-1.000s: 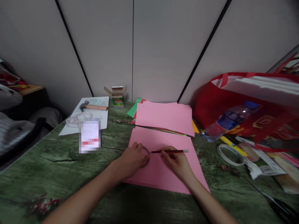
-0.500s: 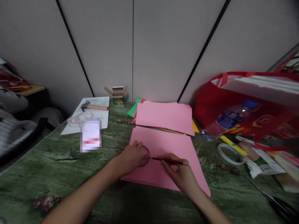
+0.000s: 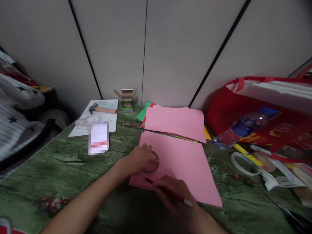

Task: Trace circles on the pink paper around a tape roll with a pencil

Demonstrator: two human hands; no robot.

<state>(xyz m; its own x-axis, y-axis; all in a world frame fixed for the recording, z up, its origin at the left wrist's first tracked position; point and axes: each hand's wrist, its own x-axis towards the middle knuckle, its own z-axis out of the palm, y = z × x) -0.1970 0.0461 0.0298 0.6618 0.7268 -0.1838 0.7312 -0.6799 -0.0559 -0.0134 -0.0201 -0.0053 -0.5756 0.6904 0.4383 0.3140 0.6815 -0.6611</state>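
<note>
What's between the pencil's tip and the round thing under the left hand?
Just a bit of the pink sheet: the head view shows nothing else between the tip of the pencil and the round thing.

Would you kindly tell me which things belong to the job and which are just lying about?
In use:
- pencil, in the right hand
- round dark-rimmed piece, under the left hand
- lower pink sheet

Seemingly idle:
- hammer
- box
- bottle
- tape roll
- red bag
</note>
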